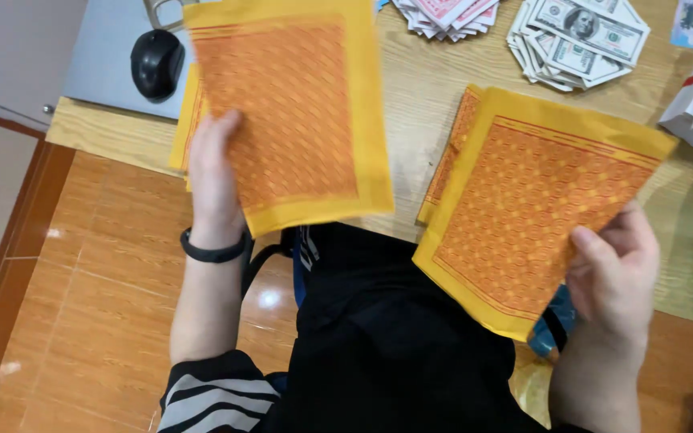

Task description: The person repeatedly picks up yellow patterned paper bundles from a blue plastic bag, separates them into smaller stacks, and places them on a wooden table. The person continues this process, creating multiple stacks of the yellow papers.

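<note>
Head view: left hand half behind yellow sheet

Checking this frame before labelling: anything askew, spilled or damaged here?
Nothing is spilled or damaged. The right hand holds its yellow-orange sheet tilted, overhanging the wooden table edge. The left hand holds a second sheet nearly square. The folded banknote-style papers lie fanned loosely, not neatly stacked.

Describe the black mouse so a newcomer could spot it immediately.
Start at the wooden table and go to its far left corner, where a grey pad lies. The black mouse sits on it, the only dark, rounded thing beside flat yellow-orange sheets.
</note>
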